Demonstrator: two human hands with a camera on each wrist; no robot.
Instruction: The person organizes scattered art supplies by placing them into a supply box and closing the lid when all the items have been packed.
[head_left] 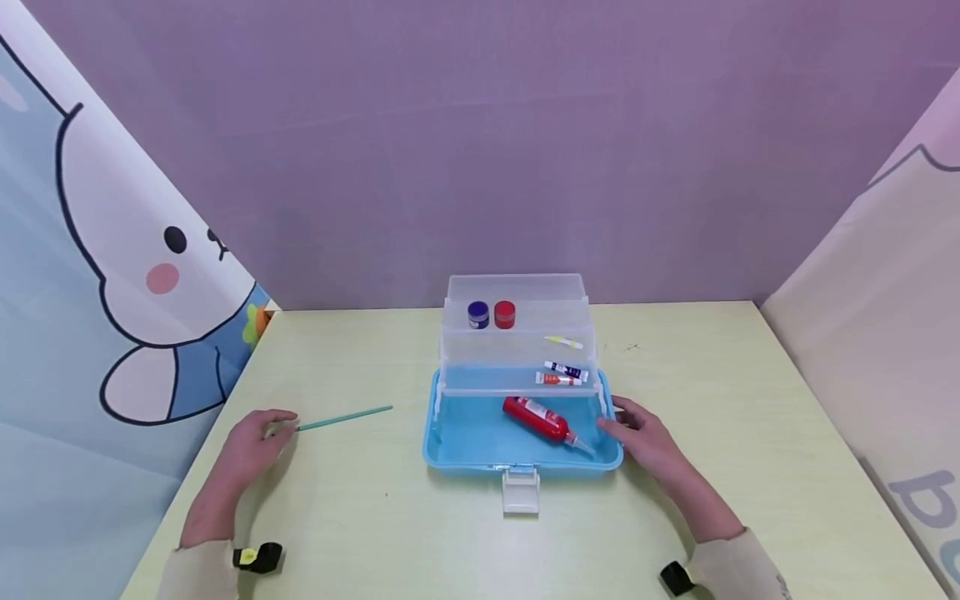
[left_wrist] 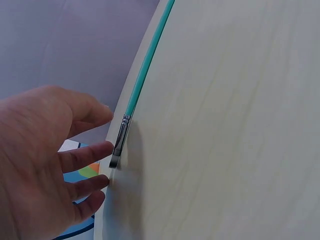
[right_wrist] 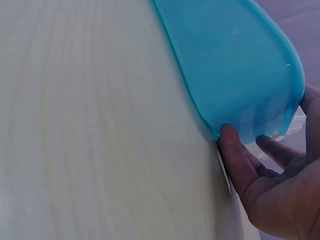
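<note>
A teal-handled paintbrush (head_left: 345, 417) lies on the table, its bristle end towards my left hand (head_left: 258, 442). In the left wrist view the fingers of this hand are spread and loosely bent, with the fingertips right beside the metal ferrule (left_wrist: 121, 135). My right hand (head_left: 651, 440) holds the right end of a light blue plastic box (head_left: 465, 429), thumb at the rim and fingers along the outer wall (right_wrist: 240, 85). The box stands with its clear lid raised. Inside lies a red squeeze bottle (head_left: 536, 418) with a pale pointed nozzle.
The box's clear upper tiers hold a purple jar (head_left: 477, 315), a red jar (head_left: 504, 314) and small paint tubes in yellow (head_left: 564, 342), dark purple (head_left: 566, 371) and orange-red (head_left: 558, 379). A white latch (head_left: 521, 490) hangs at the front. Purple cloth (head_left: 517, 158) hangs behind the table.
</note>
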